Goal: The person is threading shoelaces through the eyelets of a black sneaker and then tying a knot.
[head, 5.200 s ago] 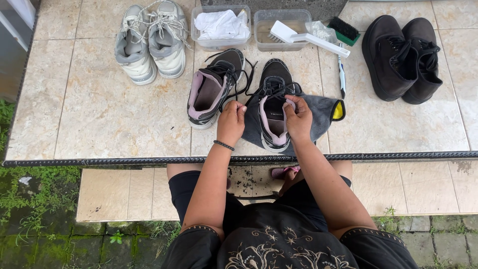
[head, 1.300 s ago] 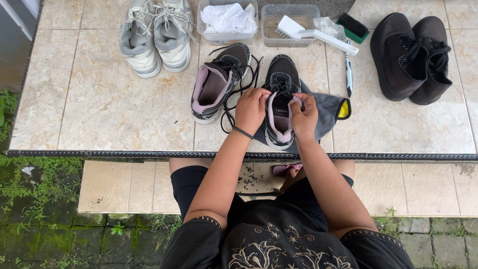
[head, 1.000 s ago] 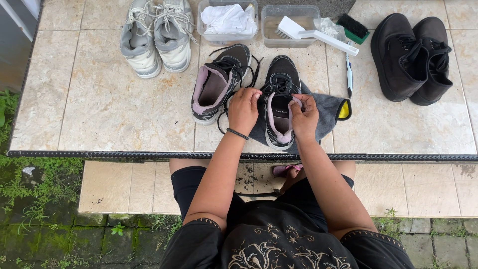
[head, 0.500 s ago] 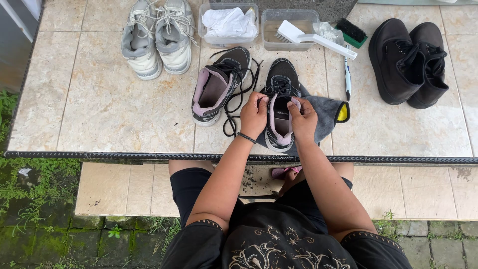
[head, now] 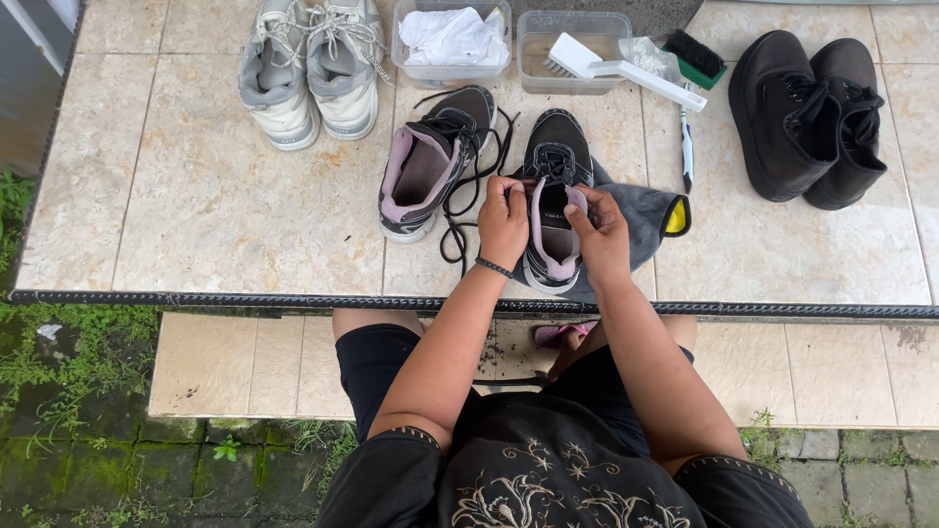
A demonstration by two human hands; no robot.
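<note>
Near the front edge of the tiled table (head: 196, 196), the black shoe (head: 554, 161) lies heel toward the person, toe pointing away, both the left hand (head: 504, 217) and right hand (head: 599, 230) pinching its pink collar from either side.

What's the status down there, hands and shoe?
Left hand and right hand both gripping the dark sneaker at its opening. Sneaker sits on grey cloth. Loose black lace alongside.
</note>
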